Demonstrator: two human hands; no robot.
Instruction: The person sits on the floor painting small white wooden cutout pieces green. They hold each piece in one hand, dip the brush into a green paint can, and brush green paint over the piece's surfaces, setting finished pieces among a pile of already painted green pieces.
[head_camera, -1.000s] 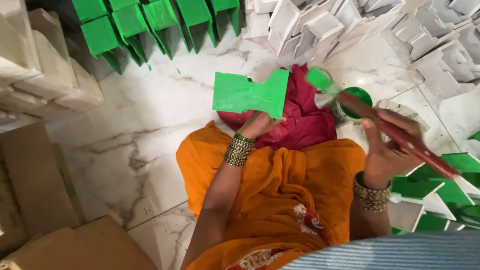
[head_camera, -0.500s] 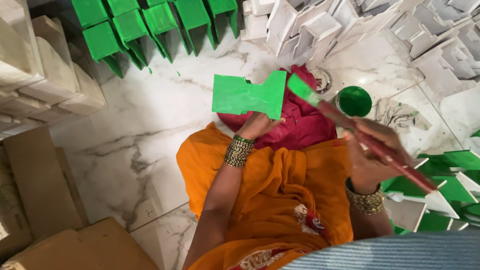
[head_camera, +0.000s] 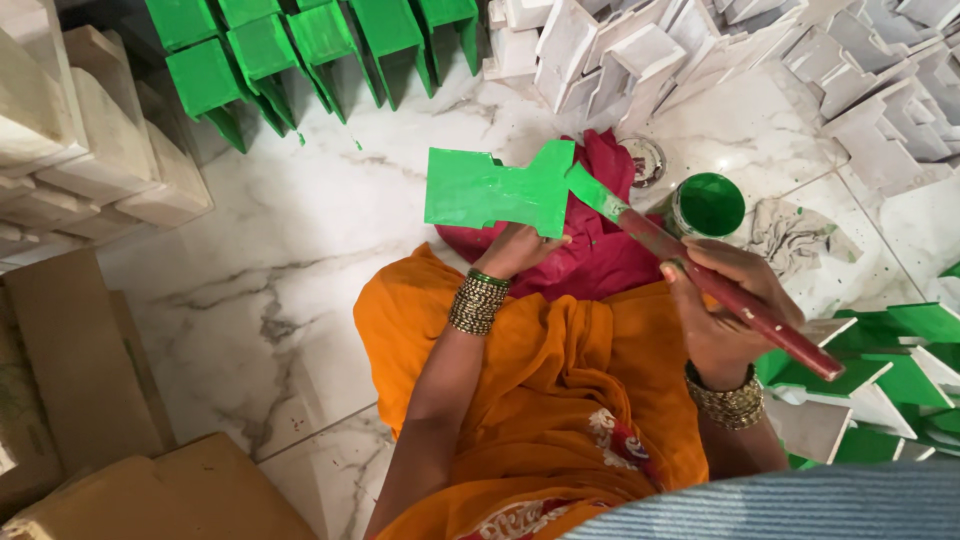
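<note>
piece: your left hand is pinching the green cut-out board from below, grip clamped on its bottom edge, held up at centre frame over the red cloth
brush: your right hand is wrapping tight round the red-handled brush, bristles touching the board's right edge
tip: keep the board tilted toward you, and drag paint along that edge instead of dabbing
paint: the green paint can is sitting just right of the brush, near the grey rag
change: half a second ago the bristles were just short of the board; now they're on it
</note>
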